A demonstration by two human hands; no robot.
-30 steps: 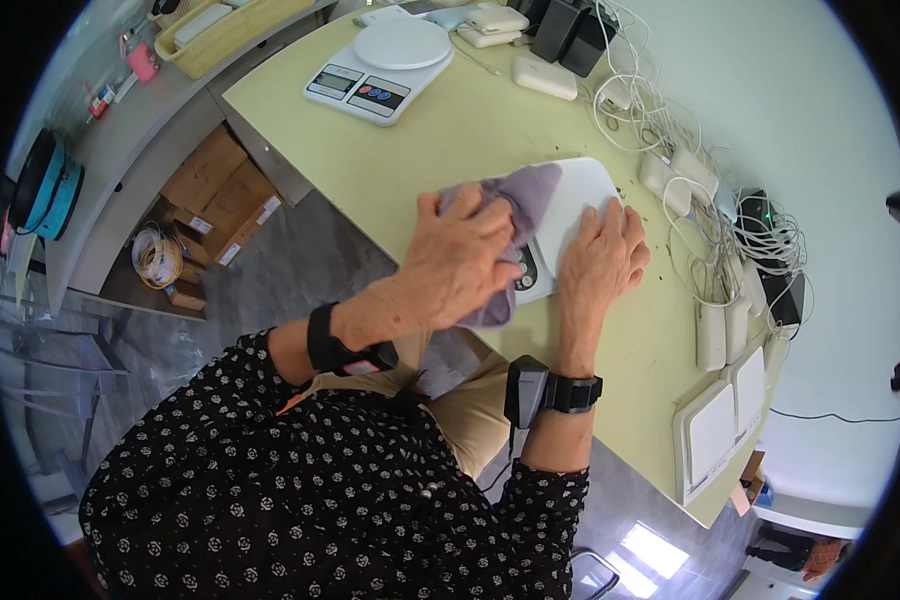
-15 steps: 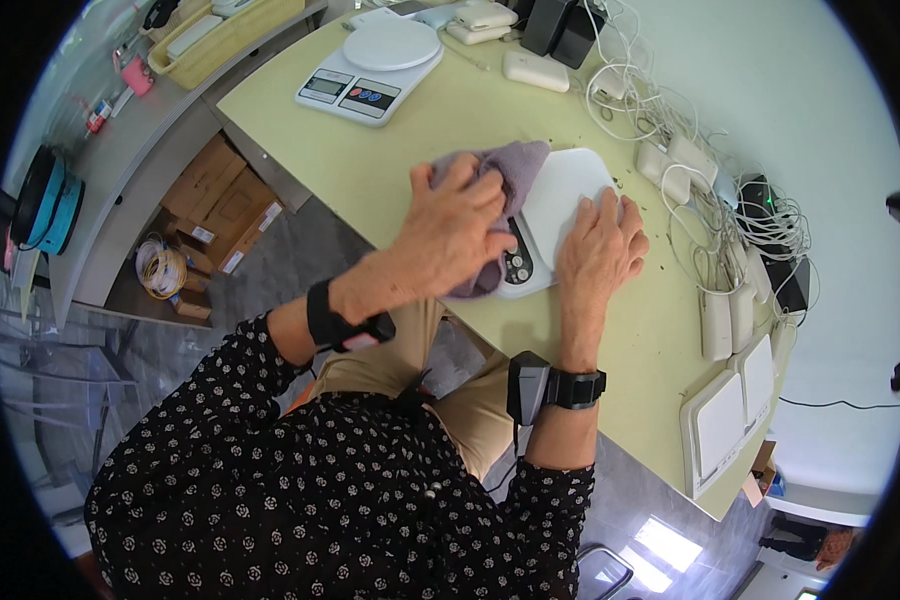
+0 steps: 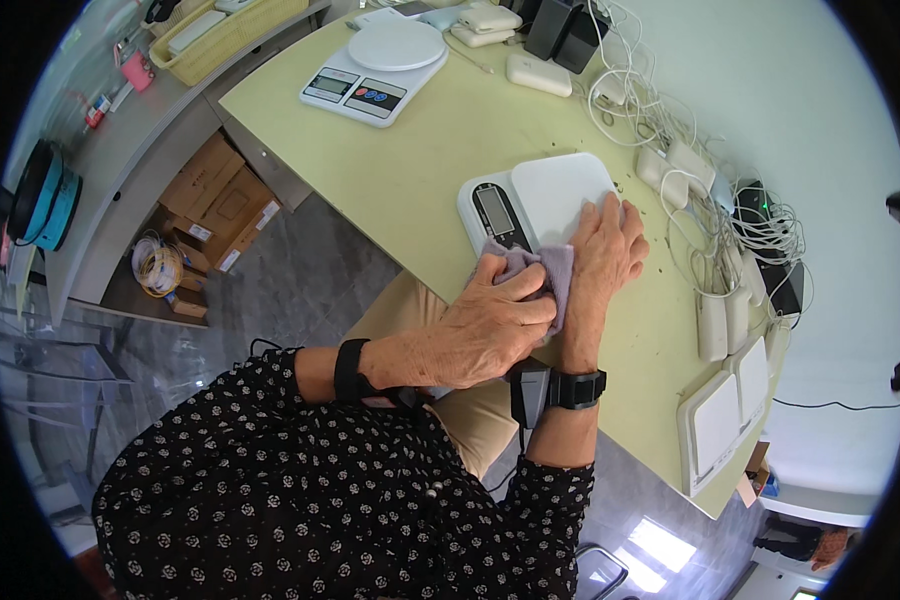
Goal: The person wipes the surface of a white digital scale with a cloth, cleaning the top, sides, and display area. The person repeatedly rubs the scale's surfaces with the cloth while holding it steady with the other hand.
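Observation:
A white digital scale (image 3: 560, 190) with a flat square platform and a black display panel lies on the pale green table before me. My left hand (image 3: 495, 330) grips a bunched purple-grey cloth (image 3: 560, 270), pressed to the near end of the scale's button panel. The cloth covers the lower part of that panel, while the display shows. My right hand (image 3: 605, 245) rests with fingers laid out on the platform's right edge. Nothing is held in it.
A second white scale (image 3: 375, 85) with a round platform stands at the far left of the table (image 3: 370, 165). Tangled white cables (image 3: 630, 90) and several adapters run along the wall side. White flat devices (image 3: 725, 420) lie at the right corner. A cardboard box (image 3: 220, 195) sits below left.
My left hand has drawn the cloth toward me and to the right along the scale's panel, uncovering the display. My right hand stays on the platform.

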